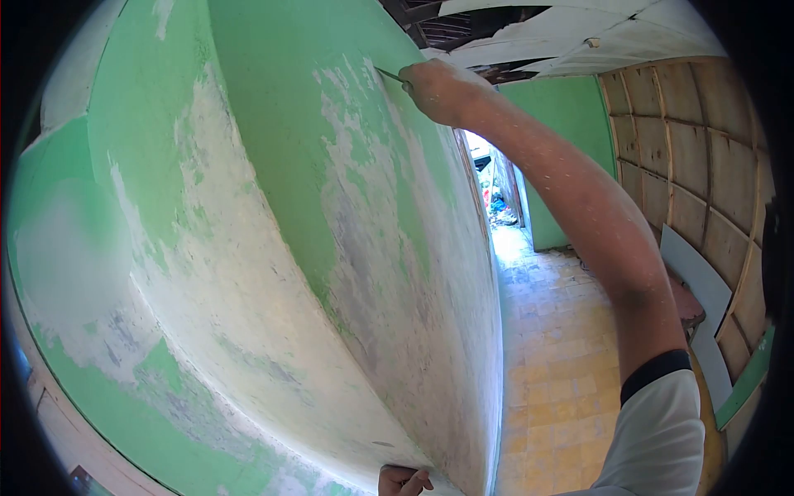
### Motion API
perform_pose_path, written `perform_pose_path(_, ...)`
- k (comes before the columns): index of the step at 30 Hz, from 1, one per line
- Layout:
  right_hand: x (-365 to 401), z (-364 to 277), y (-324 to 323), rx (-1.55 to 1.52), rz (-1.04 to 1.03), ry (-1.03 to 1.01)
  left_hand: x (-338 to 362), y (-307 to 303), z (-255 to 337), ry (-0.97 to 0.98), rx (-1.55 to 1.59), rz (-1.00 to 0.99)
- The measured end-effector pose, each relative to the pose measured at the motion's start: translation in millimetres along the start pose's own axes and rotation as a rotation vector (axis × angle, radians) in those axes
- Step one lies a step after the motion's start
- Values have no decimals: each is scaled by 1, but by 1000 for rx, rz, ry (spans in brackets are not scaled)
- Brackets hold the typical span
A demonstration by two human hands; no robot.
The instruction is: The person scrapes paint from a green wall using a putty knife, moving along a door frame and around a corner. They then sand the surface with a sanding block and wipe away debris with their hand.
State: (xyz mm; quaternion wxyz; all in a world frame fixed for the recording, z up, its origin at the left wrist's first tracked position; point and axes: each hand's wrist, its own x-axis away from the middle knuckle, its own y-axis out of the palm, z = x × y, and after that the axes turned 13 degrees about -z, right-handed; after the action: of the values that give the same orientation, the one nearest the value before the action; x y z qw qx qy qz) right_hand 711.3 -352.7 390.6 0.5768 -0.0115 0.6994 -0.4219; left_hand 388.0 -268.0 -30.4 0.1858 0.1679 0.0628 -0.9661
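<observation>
High on wall (pixel 281 124), right hand (pixel 438 89) grips blade (pixel 389 75), tilted seemingly for contact; lower, left hand (pixel 403 481) curls, contents unclear.

Wall (pixel 380 273) blocks left; open air over tiled floor (pixel 554 372), right; ceiling (pixel 662 37) overhead.

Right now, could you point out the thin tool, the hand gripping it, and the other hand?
Thin tool (pixel 391 75): head view, middle of its visible length.
Right hand (pixel 438 89): head view, back of the hand.
Left hand (pixel 402 480): head view, middle of its visible part.
</observation>
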Motion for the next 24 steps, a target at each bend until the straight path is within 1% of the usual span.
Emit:
perform_pose_path(1,3,1,-1,37,-5,-24,1,0,-2,-3,1,-1)
perform_pose_path(3,4,-2,-7,74,-7,-49,1,0,-4,59,-37,7)
perform_pose_path(5,-1,-8,-11,79,-26,27,-2,2,3,41,-24,-2)
perform_pose_path(6,-5,-6,-8,73,-27,31,-1,3,7,21,-7,-11)
perform_pose_path(8,-14,-4,-6,86,20,3,-1,1,2,38,-24,-7)
perform_pose_path(10,-14,-1,-4,75,14,6,-1,1,-1,49,-41,-5)
perform_pose_path(13,-2,-2,-6,65,23,3,0,-2,1,20,-22,-42)
perform_pose_path(17,4,-6,-13,68,53,-38,-2,3,1,44,-33,-11)
perform_pose_path(20,-13,-8,-12,30,39,13,0,0,-2,36,-45,-6)
perform_pose_path(24,-18,-7,-8,10,64,26,-1,-2,-3,26,-76,-2)
